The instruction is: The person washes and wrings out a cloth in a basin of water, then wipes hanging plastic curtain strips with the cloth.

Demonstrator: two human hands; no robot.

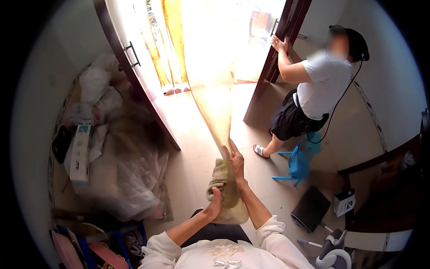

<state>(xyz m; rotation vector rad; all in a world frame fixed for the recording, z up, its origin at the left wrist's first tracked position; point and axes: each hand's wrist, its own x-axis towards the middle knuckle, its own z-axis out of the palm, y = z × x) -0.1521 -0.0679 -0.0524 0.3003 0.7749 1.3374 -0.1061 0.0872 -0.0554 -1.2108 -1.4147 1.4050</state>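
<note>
A long, sheer tan cloth stretches from the bright doorway down to my lap, narrowing near my hands. My left hand is closed around the lower part of a bunched olive-green roll, with the thumb on top. Higher up and to the right, my right hand lies along the cloth's right side, its fingers pointing up and partly hidden behind the fabric. The lower end of the cloth hangs in a wide fold between my forearms.
Another person stands at the right door leaf. A blue stool is near them. Plastic-wrapped bundles and a long white box lie at left. A dark flat object and small box are at right.
</note>
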